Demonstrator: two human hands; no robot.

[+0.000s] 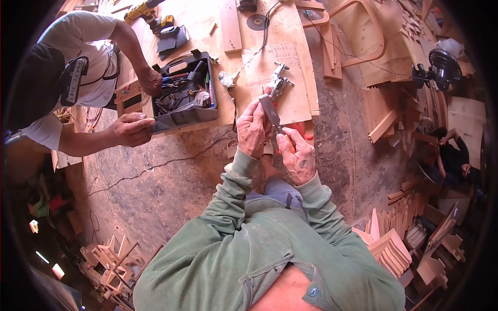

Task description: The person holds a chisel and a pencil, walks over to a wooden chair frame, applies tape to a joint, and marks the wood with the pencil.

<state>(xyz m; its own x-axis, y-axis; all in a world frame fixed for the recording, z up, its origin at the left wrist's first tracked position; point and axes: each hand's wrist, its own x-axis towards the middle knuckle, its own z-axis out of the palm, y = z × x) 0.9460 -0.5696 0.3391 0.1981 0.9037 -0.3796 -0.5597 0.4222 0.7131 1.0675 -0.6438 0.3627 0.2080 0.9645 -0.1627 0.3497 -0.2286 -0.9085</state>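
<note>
A chisel (268, 110) with a broad grey blade and an orange handle slants between my two hands, just past the table's front edge. My right hand (299, 158) is closed around the handle. At the far end of the blade, the fingers of my left hand (252, 129) pinch its side near the tip. Just beyond the blade, a metal clamp-like device (279, 80) lies on a thin plywood sheet (254, 70). Left of it is a crumpled whitish object (227, 79) whose kind I cannot make out.
Across the table's left corner, a co-worker's hands (134, 129) are at a black toolbox (179, 122) full of tools. A yellow drill (142, 9) and a wooden board (230, 26) lie farther back. A black fan (443, 67), wood stacks (389, 251) and another person (456, 155) are on the right.
</note>
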